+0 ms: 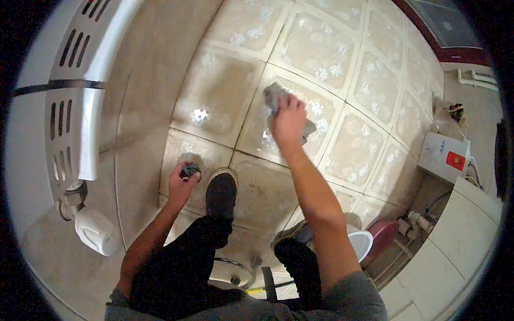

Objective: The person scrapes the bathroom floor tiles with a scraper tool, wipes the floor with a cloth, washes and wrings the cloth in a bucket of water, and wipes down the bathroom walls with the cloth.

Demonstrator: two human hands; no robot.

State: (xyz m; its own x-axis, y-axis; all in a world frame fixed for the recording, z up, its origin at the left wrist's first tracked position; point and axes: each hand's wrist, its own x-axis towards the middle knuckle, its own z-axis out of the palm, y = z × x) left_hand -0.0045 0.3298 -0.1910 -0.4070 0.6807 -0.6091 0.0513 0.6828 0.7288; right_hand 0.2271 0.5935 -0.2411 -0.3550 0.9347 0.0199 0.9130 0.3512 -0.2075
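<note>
My right hand (289,119) presses a grey cloth (274,95) onto the wet tiled floor (313,45); part of the cloth sticks out on the hand's right side. Light glints off the damp tiles around it. Lower left, my left hand (182,185) is closed around a dark, rough-textured scouring pad (189,170), held just above or at the floor beside my shoe (221,190). Whether the pad touches the tile I cannot tell.
A white radiator (88,134) with a valve (95,230) runs along the left wall. At right are a white box (442,151) with a red label, pipes, a white basin (364,244) and a dark pink basin (381,239). A dark red door frame (428,27) stands at the upper right.
</note>
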